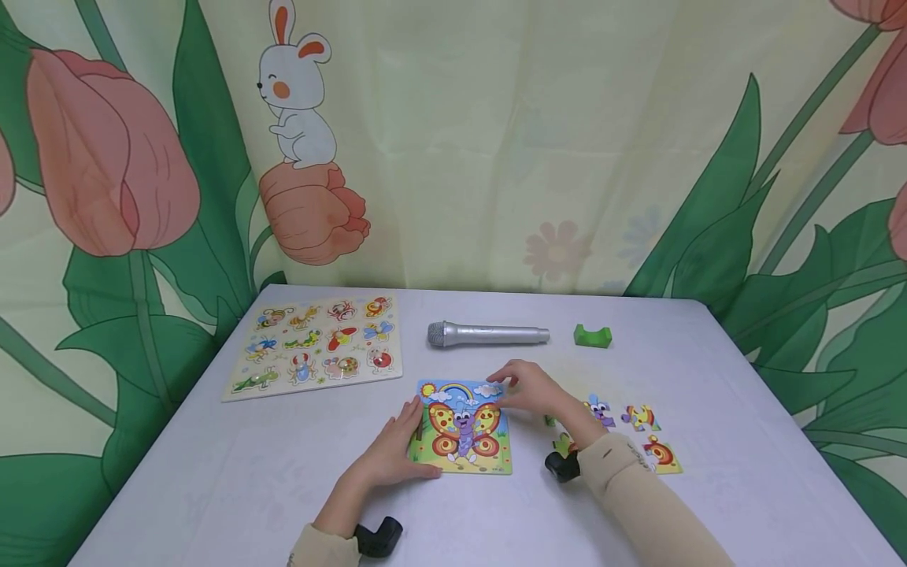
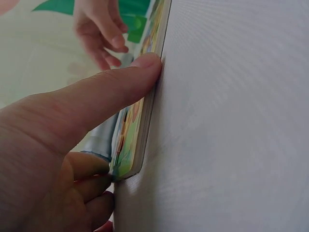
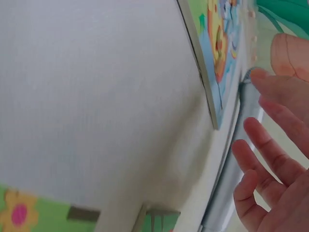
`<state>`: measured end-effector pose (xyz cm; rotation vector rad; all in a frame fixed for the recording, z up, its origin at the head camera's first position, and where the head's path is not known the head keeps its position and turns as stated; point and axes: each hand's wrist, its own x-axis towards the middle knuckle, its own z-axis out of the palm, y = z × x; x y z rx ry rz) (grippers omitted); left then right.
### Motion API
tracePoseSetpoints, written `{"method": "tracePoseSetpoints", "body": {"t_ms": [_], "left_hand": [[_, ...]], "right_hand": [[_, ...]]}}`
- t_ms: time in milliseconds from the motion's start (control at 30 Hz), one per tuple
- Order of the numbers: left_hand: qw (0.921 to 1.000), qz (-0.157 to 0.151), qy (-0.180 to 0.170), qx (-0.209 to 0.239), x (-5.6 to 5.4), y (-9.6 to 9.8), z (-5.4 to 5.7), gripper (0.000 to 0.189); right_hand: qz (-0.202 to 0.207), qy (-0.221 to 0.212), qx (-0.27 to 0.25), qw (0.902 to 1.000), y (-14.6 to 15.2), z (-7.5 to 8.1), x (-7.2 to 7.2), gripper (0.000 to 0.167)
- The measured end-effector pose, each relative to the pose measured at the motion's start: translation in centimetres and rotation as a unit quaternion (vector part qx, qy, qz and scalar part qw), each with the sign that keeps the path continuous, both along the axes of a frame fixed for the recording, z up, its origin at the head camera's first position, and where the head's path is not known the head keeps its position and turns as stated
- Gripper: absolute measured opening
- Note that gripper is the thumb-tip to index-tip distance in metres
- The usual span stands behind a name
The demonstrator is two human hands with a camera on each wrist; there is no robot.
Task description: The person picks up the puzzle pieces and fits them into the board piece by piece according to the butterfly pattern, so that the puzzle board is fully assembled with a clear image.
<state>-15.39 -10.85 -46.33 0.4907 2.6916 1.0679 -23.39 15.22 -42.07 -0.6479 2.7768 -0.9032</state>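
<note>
A square butterfly jigsaw puzzle (image 1: pixel 464 429) lies on the table in front of the person. The left hand (image 1: pixel 391 447) holds its near left corner, thumb along the near edge and fingers against the left side. In the left wrist view, the thumb (image 2: pixel 111 87) presses the puzzle's edge (image 2: pixel 145 130), with the other fingers curled by the corner. Above the puzzle's far right corner hovers the right hand (image 1: pixel 531 387), fingers loosely bent. The right wrist view shows that hand (image 3: pixel 275 159) apart from the puzzle (image 3: pixel 217 53), nothing between its fingers. Loose jigsaw pieces (image 1: pixel 641 417) lie to the right, partly hidden by the right forearm.
A silver microphone (image 1: pixel 489 335) lies beyond the puzzle, with a green block with a curved notch (image 1: pixel 592 336) to its right. At the far left lies an insect peg board (image 1: pixel 315 346). A printed curtain (image 1: pixel 567 142) hangs behind the white-covered table (image 1: pixel 234 472).
</note>
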Motion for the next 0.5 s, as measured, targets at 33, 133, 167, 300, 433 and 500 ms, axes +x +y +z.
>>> {"method": "tracePoseSetpoints", "body": {"t_ms": [33, 133, 167, 300, 433, 500], "left_hand": [[1.0000, 0.000, -0.001, 0.001, 0.0, 0.0, 0.0, 0.105], [1.0000, -0.002, -0.001, 0.001, 0.0, 0.0, -0.1, 0.105], [1.0000, -0.002, -0.002, 0.000, -0.1, 0.0, -0.1, 0.105], [1.0000, -0.002, -0.002, -0.002, -0.1, 0.0, -0.1, 0.105], [1.0000, 0.000, -0.007, 0.000, -0.1, 0.0, -0.1, 0.106], [1.0000, 0.000, -0.008, 0.000, -0.1, 0.0, -0.1, 0.106]], "right_hand": [[0.002, 0.000, -0.006, 1.0000, 0.3, 0.1, 0.1, 0.036], [-0.001, 0.003, -0.018, 0.9998, 1.2, 0.4, 0.3, 0.036], [-0.001, 0.003, -0.022, 0.9997, 1.6, 0.6, 0.4, 0.037], [-0.009, 0.001, -0.027, 0.9996, 2.9, 1.0, 0.8, 0.037], [-0.024, -0.007, -0.023, 0.9994, 4.4, 1.2, 1.2, 0.038], [-0.028, -0.007, -0.021, 0.9994, 5.2, 1.2, 1.3, 0.039]]}}
